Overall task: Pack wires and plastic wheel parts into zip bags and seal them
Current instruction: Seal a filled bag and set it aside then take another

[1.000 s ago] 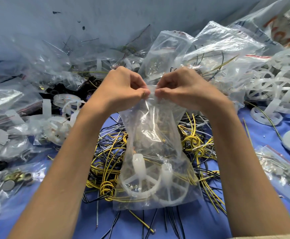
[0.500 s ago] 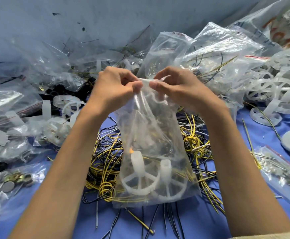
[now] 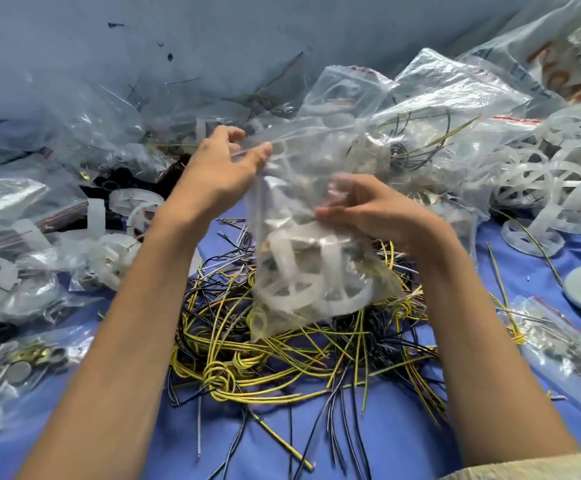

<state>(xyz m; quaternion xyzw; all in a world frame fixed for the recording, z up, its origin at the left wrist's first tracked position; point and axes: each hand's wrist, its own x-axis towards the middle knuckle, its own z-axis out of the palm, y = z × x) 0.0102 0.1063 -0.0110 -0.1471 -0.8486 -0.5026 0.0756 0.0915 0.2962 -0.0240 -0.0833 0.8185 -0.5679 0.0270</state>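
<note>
Left hand [image 3: 226,168] pinches the bag [image 3: 289,202] at its top corner, right hand [image 3: 368,213] grips its middle, wheels [image 3: 292,289] inside, above the wire pile [image 3: 282,348]; I'd press along the whole zip till it closes flat.

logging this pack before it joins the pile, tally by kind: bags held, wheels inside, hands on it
zip bag held: 1
white wheels inside it: 2
hands gripping it, left hand and right hand: 2
total: 5
</note>
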